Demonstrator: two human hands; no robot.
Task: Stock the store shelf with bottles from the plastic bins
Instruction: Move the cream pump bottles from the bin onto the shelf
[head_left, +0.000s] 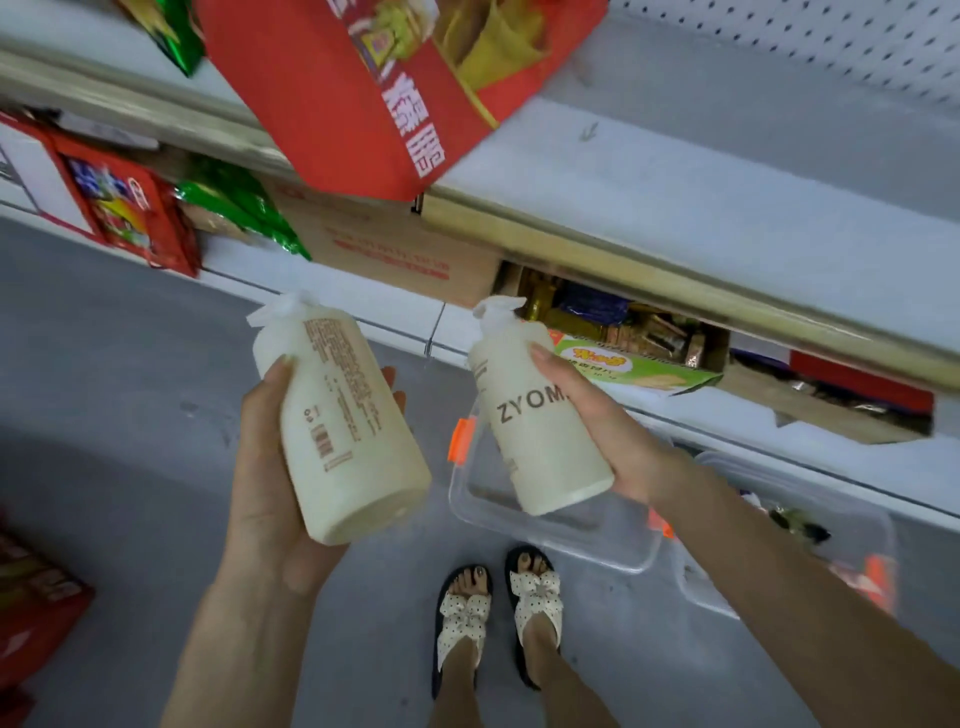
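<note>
With left grip (265, 467) clamped round a cream bottle (343, 426) and right grip (608, 431) clamped round a ZYOM bottle (535, 415), held both in mid-air, tops toward the shelf (675, 208). Had the ZYOM bottle over a clear bin (561, 545) on the floor (130, 364).

Pump bottle (343, 426) in left hand (270, 467): cream, back label with small print facing up, tilted, pump end toward shelf (675, 208). Second bottle (535, 415) in right hand (613, 431): cream, "ZYOM" lettering up, similar tilt, beside first, apart. Clear plastic bin (556, 540) with orange latches on floor below second bottle. Another clear bin (852, 530) just beside it, partly hidden. Shelf board white, pale edge strip.
</note>
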